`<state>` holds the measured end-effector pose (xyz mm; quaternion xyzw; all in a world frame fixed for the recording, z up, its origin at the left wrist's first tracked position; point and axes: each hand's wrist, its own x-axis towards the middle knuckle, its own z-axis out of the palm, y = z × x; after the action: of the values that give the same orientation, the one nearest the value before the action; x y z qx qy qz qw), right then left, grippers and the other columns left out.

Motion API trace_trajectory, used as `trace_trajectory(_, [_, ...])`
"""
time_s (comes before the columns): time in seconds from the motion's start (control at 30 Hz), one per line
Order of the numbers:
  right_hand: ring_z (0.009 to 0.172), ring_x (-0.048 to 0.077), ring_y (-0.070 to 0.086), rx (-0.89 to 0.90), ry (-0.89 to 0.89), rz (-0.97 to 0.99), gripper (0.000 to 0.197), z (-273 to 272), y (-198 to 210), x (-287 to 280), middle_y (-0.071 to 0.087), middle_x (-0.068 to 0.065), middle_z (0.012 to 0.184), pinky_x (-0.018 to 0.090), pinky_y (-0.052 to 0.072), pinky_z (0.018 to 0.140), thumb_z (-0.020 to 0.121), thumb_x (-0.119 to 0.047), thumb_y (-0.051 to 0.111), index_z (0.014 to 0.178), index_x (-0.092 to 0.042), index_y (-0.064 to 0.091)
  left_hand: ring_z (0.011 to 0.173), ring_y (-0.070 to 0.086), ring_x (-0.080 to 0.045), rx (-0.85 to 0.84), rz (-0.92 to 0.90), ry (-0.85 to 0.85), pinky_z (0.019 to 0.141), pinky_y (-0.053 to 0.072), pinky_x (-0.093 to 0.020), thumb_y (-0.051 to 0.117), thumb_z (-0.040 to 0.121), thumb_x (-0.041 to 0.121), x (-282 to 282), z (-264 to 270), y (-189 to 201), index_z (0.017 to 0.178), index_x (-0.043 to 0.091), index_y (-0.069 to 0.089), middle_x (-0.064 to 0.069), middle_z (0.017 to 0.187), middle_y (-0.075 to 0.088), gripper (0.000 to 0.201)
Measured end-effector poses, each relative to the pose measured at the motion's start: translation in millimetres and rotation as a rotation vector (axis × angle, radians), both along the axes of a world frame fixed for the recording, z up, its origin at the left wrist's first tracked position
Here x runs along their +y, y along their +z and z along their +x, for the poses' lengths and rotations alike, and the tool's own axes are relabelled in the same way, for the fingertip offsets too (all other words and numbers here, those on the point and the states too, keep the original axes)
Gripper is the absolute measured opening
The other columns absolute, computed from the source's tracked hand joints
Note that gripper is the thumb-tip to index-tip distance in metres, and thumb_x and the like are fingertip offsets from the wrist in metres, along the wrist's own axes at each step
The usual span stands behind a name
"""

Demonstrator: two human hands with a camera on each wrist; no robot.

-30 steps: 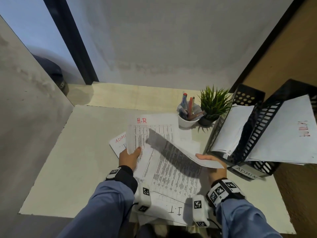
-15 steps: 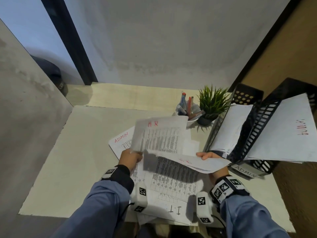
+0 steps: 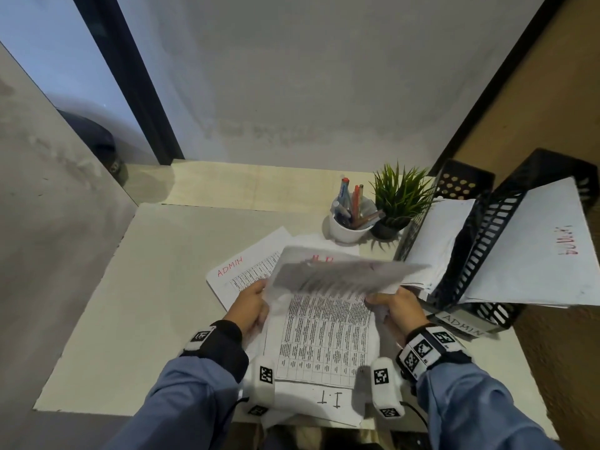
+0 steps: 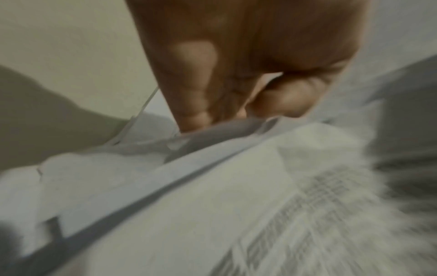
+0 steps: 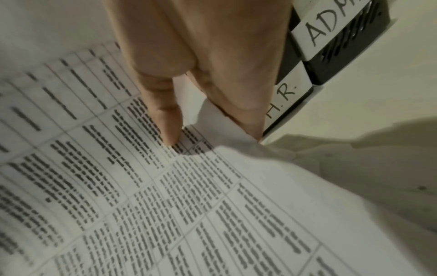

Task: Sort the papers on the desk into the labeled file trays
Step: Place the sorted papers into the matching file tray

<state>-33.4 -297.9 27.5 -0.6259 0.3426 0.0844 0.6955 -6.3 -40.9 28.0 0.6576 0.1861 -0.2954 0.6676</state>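
While you hold the lifted sheet (image 3: 344,274) between both hands, its far edge is blurred and floating over the pile (image 3: 321,336) at the counter's near edge, so it can fold or slip before it reaches a tray. Your left hand (image 3: 250,306) has its fingers (image 4: 196,104) curled and pinching the sheet's left edge; your right hand (image 3: 394,311) grips the right edge in the head view, though its wrist view shows two fingers (image 5: 165,119) lying nearly straight on printed paper, so that hold looks light. The red heading is too smeared to read, so check it against the HR label (image 5: 285,100) and ADMIN label (image 5: 331,24) on the trays (image 3: 480,254) at the counter's right edge, or it may land wrongly. Sheets below could drag along and slide off.
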Motion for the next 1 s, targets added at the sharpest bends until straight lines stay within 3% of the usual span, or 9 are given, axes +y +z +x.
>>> trace_trajectory(0.07, [0.07,0.023,0.068,-0.052,-0.035,0.036,0.012,2,12,3,0.07,0.005,0.063,0.022,0.053,0.058,0.079,0.015,0.057,0.086,0.007,0.062,0.045,0.05,-0.011,-0.001,-0.158,-0.073,0.036,0.035,-0.016,0.038,0.055,-0.016,-5,-1,9,0.116,0.011,0.057,-0.011,0.082,0.063,0.07])
trace_trajectory(0.17, [0.097,0.031,0.067,-0.155,-0.005,-0.022,0.021,9,35,11,0.072,0.009,0.094,0.037,0.056,0.08,0.08,0.003,0.063,0.1,-0.004,0.065,0.077,0.064,-0.022,-0.157,-0.124,-0.122,0.061,0.053,-0.027,0.06,0.074,-0.009,-20,-2,32,0.113,0.009,0.058,-0.007,0.093,0.069,0.043])
trace_trajectory(0.3, [0.09,0.014,0.068,-0.419,-0.038,-0.151,0.026,11,82,19,0.07,-0.001,0.096,0.035,0.055,0.083,0.078,0.003,0.066,0.093,-0.018,0.064,0.069,0.065,-0.015,-0.513,0.021,0.161,0.06,0.053,-0.019,0.059,0.089,0.009,-32,-2,65,0.088,0.009,0.064,-0.001,0.076,0.067,0.005])
trace_trajectory(0.4, [0.084,0.01,0.069,-0.552,-0.053,-0.135,0.03,4,102,24,0.07,-0.002,0.09,0.025,0.057,0.078,0.075,0.008,0.066,0.085,-0.021,0.062,0.072,0.059,-0.018,-0.611,0.102,0.185,0.061,0.052,-0.018,0.062,0.088,0.018,-32,-4,64,0.093,-0.001,0.063,-0.01,0.081,0.059,0.02])
trace_trajectory(0.63, [0.089,0.026,0.067,-0.154,0.037,-0.143,0.015,-18,45,44,0.069,0.006,0.086,0.033,0.054,0.078,0.081,0.006,0.06,0.082,-0.008,0.064,0.062,0.064,-0.003,-0.362,0.248,0.115,0.055,0.046,-0.008,0.063,0.086,0.007,-28,-30,28,0.085,0.013,0.065,0.006,0.074,0.066,0.006])
trace_trajectory(0.7, [0.082,0.022,0.067,-0.156,-0.039,-0.074,0.012,-14,52,39,0.07,0.009,0.091,0.029,0.054,0.073,0.082,0.004,0.059,0.091,-0.002,0.063,0.047,0.059,0.004,-0.387,0.216,0.16,0.045,0.042,-0.005,0.062,0.086,0.004,-28,-26,41,0.074,0.014,0.062,0.006,0.064,0.063,0.016])
trace_trajectory(0.8, [0.089,0.023,0.066,-0.238,-0.102,-0.048,0.021,4,73,17,0.068,0.011,0.1,0.031,0.055,0.079,0.082,0.001,0.062,0.103,-0.002,0.061,0.056,0.059,-0.002,-0.515,0.196,0.144,0.049,0.045,-0.007,0.063,0.087,0.011,-36,-10,75,0.075,0.017,0.064,0.003,0.07,0.065,0.013])
trace_trajectory(0.9, [0.1,0.019,0.062,-0.337,-0.162,-0.378,0.032,21,79,-16,0.067,0.008,0.11,0.036,0.051,0.094,0.084,-0.002,0.061,0.115,-0.008,0.061,0.054,0.052,-0.008,-0.706,0.28,0.009,0.051,0.043,-0.015,0.063,0.088,0.018,-52,12,110,0.071,0.024,0.063,0.005,0.064,0.061,0.018])
trace_trajectory(1.0, [0.117,0.025,0.052,-0.197,-0.327,-0.685,0.045,36,66,-46,0.053,0.014,0.132,0.033,0.039,0.102,0.088,-0.013,0.054,0.131,-0.004,0.048,0.05,0.041,-0.013,-0.858,0.37,-0.126,0.046,0.034,-0.017,0.058,0.088,0.015,-74,29,142,0.061,0.012,0.057,-0.004,0.055,0.05,0.027])
